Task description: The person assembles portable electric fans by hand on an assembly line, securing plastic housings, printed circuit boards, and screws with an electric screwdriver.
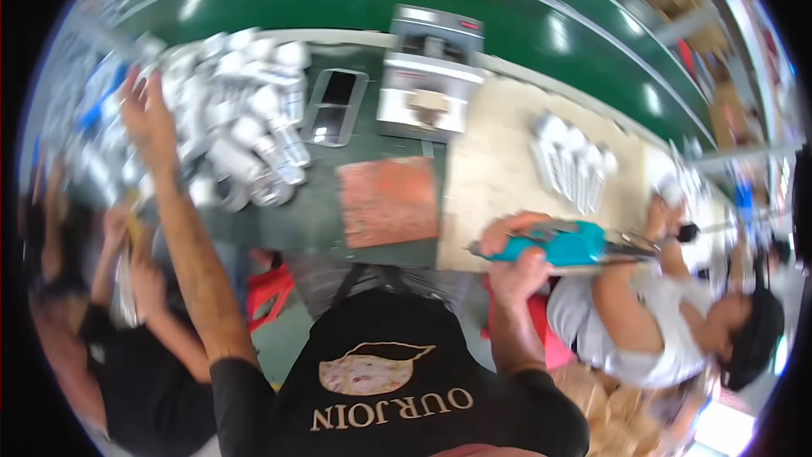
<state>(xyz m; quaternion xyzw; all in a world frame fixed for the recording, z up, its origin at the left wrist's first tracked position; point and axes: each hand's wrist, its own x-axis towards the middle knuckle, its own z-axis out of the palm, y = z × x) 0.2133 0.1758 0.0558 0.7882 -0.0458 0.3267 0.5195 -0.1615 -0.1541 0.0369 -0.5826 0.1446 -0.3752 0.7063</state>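
At right, teal tool [565, 244] points left, crosswise.

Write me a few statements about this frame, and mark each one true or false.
1. The right hand grips a teal tool. True.
2. The left hand is on the reddish square. False: the left hand is out at the pile of white items.
3. The phone-like device lies left of the printed box. True.
4. The reddish square lies to the right of the teal tool. False: it lies to the left.
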